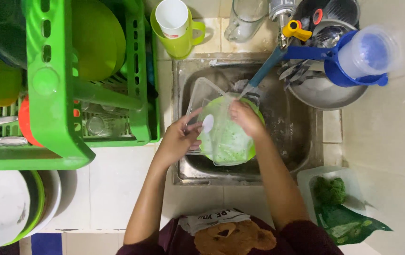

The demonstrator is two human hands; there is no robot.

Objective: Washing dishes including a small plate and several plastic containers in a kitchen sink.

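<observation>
Over the steel sink (287, 141), my left hand (178, 138) grips the left edge of a clear plastic container (221, 137) that is soapy inside. My right hand (245, 118) presses on the container's upper part; whether it holds a sponge is hidden. A green plate (250, 152) lies under the container in the sink. A second clear lid or container (201, 92) leans behind them.
A green dish rack (51, 108) with green plates and glasses stands at the left. A yellow-green mug (176, 28), a clear jug (245, 19), a blue scoop with a cup (358, 56) and a steel bowl (325, 94) ring the sink. A green scrubber (330, 190) lies in a tray at right.
</observation>
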